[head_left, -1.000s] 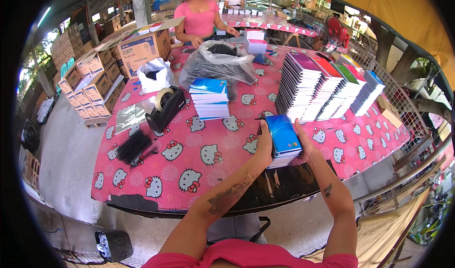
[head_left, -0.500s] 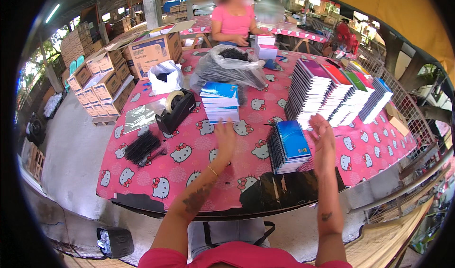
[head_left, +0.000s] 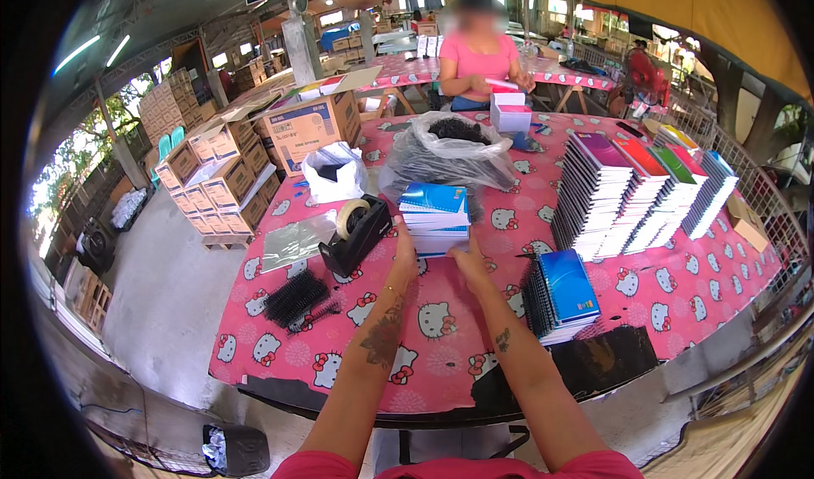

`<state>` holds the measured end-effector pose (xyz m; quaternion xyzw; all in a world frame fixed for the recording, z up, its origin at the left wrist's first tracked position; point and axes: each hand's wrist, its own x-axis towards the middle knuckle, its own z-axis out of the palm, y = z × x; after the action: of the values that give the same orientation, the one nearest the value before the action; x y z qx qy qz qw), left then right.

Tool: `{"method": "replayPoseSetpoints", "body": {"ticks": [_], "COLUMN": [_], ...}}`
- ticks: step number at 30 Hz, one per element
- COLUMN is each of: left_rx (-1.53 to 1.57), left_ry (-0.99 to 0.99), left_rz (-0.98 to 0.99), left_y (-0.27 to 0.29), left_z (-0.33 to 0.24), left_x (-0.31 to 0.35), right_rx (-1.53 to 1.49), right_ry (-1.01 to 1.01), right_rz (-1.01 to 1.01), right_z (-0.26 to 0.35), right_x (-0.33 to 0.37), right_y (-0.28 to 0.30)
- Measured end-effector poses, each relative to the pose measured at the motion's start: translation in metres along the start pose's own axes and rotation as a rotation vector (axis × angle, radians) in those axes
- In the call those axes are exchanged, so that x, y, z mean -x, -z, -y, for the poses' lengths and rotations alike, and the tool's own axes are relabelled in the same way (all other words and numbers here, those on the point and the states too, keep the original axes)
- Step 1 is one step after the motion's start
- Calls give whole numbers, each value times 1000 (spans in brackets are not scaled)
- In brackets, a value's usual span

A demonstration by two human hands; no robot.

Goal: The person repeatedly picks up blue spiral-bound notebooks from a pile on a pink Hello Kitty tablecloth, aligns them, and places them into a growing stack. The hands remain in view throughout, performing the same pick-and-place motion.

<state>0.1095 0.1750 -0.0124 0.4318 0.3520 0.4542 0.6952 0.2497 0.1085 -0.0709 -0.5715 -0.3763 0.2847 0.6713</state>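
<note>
A stack of blue-covered notebooks (head_left: 434, 197), white page edges facing me, stands mid-table. My left hand (head_left: 406, 254) is pressed along its left side, fingers partly hidden behind it. My right hand (head_left: 471, 261) grips its near right corner, thumb in front. Nearer to me on the right sits a second stack of blue spiral-bound notebooks (head_left: 566, 288), black coils on its left side. Just left of my left hand is a black tape dispenser (head_left: 360, 237) with a roll of tape. A pile of black binding coils (head_left: 297, 299) lies closer to me.
Tall stacks of purple, red, green and blue notebooks (head_left: 593, 199) stand on the right. Behind my hands are a clear plastic bag (head_left: 441, 165) of black coils and a white bag (head_left: 335, 186). Cartons (head_left: 309, 131) stand far left. Across the table, a person in pink handles notebooks.
Both hands have come together at the middle notebook stack; my right hand has left the nearer right-hand stack. The view has shifted, so the table sits lower and further right.
</note>
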Motion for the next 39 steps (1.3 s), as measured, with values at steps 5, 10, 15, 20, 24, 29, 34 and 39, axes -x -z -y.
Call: {"method": "replayPoseSetpoints", "body": {"ticks": [5, 10, 15, 20, 24, 29, 34, 39], "left_rx": [44, 49, 105, -1217, -1545, -1497, -1471, -1175], "left_ry": [-44, -69, -107, -1274, -1257, -1302, -1125, -901], "left_rz": [10, -105, -206, -201, 110, 54, 175, -226], "left_y": [35, 15, 52, 11, 31, 10, 17, 20], "left_z": [14, 5, -3, -71, -61, -73, -26, 9], "left_x": [26, 107, 120, 150, 122, 193, 262, 288], "right_rx": [-66, 11, -105, 284, 246, 234, 143, -5], "right_ry": [-165, -137, -159, 299, 428, 460, 276, -73], "right_rz": [194, 126, 190, -103, -42, 32, 257, 346], "right_z": [30, 23, 27, 96, 97, 120, 106, 90], "right_x": [32, 86, 99, 117, 128, 178, 217, 232], "right_y": [-6, 2, 14, 18, 18, 59, 70, 63]}}
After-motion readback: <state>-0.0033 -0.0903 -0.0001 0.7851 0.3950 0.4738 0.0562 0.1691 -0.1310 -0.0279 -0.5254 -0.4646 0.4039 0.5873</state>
